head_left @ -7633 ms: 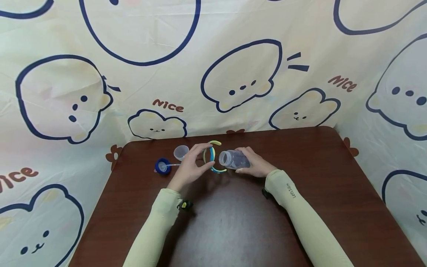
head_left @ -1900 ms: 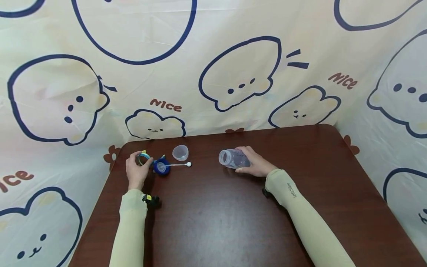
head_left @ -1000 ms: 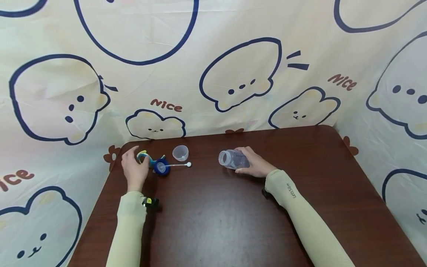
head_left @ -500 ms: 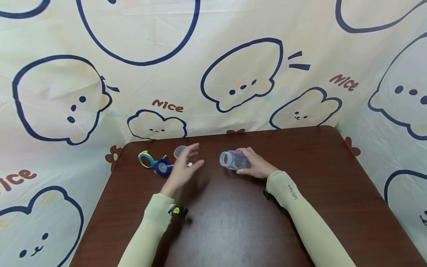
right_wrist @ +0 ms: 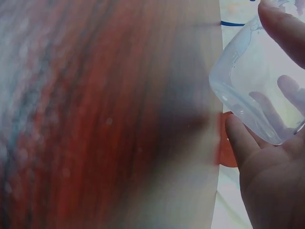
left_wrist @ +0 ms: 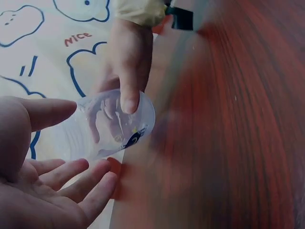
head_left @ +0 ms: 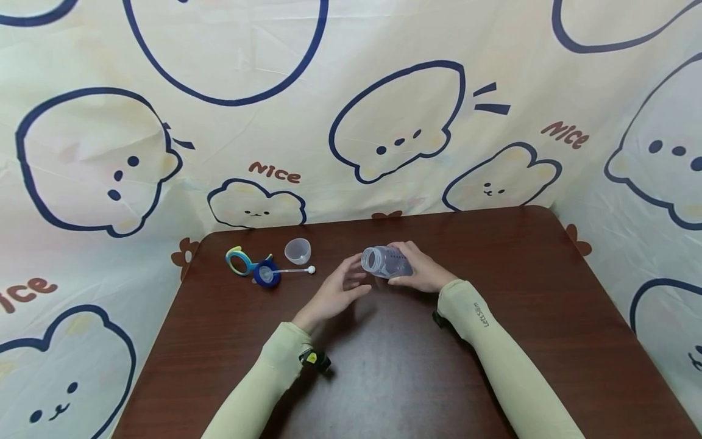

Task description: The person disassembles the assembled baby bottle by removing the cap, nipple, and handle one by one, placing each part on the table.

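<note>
The left hand [head_left: 336,292], fingers loose and empty, sits just left of the bottle's [head_left: 386,263] open mouth (long axis pointing at it); the right hand [head_left: 422,271] grips the bottle's base end.

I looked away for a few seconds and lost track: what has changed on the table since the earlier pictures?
The left hand let go of the blue-and-yellow handle ring, which now lies at the far left beside the blue cap with its straw. That hand then swung right and now hangs open at the mouth of the clear bottle. The right hand has kept gripping the bottle; the small clear cup stayed put.
</note>
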A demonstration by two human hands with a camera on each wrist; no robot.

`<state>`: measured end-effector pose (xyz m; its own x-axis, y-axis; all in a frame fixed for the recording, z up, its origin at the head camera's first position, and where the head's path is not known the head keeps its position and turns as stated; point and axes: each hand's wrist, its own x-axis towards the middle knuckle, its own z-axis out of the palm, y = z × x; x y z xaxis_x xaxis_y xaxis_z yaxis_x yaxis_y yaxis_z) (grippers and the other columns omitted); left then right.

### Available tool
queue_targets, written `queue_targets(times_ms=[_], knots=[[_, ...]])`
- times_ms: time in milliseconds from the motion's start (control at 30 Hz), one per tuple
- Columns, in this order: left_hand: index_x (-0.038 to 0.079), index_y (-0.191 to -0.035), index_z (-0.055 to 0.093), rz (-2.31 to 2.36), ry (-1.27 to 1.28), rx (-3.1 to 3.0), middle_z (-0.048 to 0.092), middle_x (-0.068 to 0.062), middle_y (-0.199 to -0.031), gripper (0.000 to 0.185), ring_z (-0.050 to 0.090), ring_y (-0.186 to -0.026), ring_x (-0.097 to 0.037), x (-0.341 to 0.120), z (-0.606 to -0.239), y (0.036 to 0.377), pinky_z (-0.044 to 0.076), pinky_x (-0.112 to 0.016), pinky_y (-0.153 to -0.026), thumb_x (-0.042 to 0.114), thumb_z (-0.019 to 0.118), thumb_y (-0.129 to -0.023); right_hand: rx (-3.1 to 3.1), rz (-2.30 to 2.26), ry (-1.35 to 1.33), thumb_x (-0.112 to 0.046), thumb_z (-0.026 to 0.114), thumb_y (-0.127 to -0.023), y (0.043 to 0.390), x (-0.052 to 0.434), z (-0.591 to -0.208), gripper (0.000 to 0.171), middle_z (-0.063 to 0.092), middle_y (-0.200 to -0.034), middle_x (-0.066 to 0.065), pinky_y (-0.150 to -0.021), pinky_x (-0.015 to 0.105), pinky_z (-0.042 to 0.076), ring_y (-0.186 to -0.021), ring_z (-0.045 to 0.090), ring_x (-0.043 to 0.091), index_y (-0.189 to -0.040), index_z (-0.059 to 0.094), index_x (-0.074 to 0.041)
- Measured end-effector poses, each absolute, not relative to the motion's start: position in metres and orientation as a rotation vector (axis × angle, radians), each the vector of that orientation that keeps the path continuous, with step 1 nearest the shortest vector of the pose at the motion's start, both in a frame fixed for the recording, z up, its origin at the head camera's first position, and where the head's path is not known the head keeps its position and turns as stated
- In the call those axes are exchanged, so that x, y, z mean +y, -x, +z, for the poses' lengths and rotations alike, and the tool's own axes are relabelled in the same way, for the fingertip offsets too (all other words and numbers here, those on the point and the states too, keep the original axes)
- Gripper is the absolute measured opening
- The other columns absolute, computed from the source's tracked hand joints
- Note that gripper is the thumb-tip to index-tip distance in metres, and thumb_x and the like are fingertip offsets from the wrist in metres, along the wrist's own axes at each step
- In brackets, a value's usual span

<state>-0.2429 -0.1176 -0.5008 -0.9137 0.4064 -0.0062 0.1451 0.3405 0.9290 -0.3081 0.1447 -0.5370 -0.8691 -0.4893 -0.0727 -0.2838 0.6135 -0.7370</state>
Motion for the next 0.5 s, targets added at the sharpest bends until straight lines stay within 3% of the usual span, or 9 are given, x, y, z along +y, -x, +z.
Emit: queue_targets(times_ms=[500], knots=[[0.016, -0.16, 0.035, 1.65, -0.504, 2.328, 0.048, -0.017, -0.157, 0.072, 0.055, -0.137, -0.039, -0.1168, -0.4963, 0.2453, 0.047, -0.051, -0.113, 0.01, 0.071, -0.098, 2.605, -1.04, 0.625, -0.039, 0.086, -0.085, 0.3133, 0.1421, -0.5285, 0.087, 0.046, -0.145, 0.008, -0.109, 0.053, 0.047, -0.129, 0.052, 0.027, -0.154, 0.035, -0.025]])
